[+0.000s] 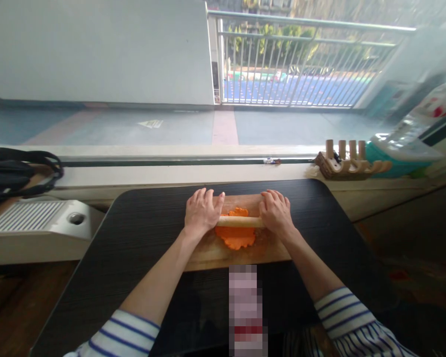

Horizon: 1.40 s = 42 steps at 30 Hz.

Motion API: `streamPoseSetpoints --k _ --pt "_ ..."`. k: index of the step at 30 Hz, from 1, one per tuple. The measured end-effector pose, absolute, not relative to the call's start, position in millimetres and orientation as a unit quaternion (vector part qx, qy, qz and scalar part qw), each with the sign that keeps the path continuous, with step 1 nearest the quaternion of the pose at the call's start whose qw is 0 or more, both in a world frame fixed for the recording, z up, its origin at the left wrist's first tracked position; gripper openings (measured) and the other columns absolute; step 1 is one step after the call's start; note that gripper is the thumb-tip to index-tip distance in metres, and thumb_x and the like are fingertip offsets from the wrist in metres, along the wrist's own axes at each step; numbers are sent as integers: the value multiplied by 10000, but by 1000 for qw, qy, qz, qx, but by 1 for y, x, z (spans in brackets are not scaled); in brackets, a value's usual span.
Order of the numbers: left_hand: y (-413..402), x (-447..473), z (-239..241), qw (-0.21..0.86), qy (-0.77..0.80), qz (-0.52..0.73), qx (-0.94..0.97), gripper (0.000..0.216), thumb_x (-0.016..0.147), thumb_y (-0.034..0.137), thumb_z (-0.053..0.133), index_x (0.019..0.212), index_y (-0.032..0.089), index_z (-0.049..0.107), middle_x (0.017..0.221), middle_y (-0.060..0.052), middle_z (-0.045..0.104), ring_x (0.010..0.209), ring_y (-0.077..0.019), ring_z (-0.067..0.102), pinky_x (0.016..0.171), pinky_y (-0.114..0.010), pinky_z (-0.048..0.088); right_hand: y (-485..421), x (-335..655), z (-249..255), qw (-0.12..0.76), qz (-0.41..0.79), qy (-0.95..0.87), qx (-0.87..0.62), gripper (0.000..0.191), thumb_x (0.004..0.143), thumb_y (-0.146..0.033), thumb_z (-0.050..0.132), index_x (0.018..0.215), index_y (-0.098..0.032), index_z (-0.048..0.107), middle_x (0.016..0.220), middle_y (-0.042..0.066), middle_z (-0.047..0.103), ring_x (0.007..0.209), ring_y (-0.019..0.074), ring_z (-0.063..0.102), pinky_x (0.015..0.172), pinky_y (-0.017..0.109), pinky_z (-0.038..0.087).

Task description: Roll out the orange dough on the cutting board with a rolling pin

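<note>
There is one rolling pin (240, 221), one flat piece of orange dough (236, 237), one wooden board (211, 254) and one dark table (134, 233) that carries them all. Two hands are at work, both the person's own, each coming out of a blue-and-white striped sleeve.

The left hand (202, 210) rests palm-down on the left end of the rolling pin, and the right hand (277, 213) rests the same way on the right end. The fingers (208, 196) of both hands lie stretched forward and close together over the pin, flat rather than wrapped round it. The pale pin lies crosswise between the two hands, and only its middle stretch shows.

The orange dough lies on the board, directly under the middle of the pin and between the two hands. Its ragged edge spreads out mostly on the near side of the pin, toward the person, and a smaller lip shows on the far side. The fingers do not touch the dough; only the pin does. The board sits on the far middle part of the table, close to the window sill.

On the sill to the right stands one wooden rack (344, 163) with four upright pegs. To the left, off the table, lie one black bag (15, 173) and one white ribbed unit (33, 218).
</note>
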<state>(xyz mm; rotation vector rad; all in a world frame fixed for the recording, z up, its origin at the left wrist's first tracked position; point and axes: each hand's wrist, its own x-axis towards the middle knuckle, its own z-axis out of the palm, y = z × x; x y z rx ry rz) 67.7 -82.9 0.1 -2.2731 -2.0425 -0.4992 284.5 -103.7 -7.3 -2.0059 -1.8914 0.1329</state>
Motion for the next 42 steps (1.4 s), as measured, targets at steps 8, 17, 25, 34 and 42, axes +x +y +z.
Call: streamPoseSetpoints --k 8,17,25,34,42 --pt "-96 63 -7 22 -665 -171 -726 600 929 562 278 1121 112 625 1237 -181 607 1197 -304 520 997 -453 415 -120 287 -15 229 25 -695 -682 354 885 -235 381 1154 -192 606 1277 88 599 1240 225 456 1065 434 253" --pt "-55 71 0 58 -640 -249 -725 500 956 479 262 949 140 629 954 -131 696 941 -267 625 856 -384 446 -71 283 -5 239 1 -657 -715 290 875 -211 420 1079 -187 625 1176 107 652 1172 247 496 1032 454 254" --pt "-69 68 -1 41 -672 -179 -718 523 948 512 265 981 145 636 977 -129 698 959 -287 628 793 -394 466 -99 286 -11 274 -17 -682 -678 255 903 -226 414 1036 -202 631 1182 74 659 1164 211 511 1058 404 200" --pt "-51 70 -1 62 -656 -215 -721 504 956 483 257 944 139 626 926 -133 699 910 -275 636 792 -379 457 -69 286 -4 264 -39 -675 -688 232 879 -197 433 982 -195 641 1063 76 695 1088 217 546 995 374 251" --pt "-36 70 -6 82 -645 -242 -720 477 957 466 271 920 143 619 881 -135 703 863 -279 645 774 -379 435 -49 283 -1 259 -73 -670 -692 232 879 -196 424 955 -201 644 1039 74 697 1043 224 553 1003 409 219"
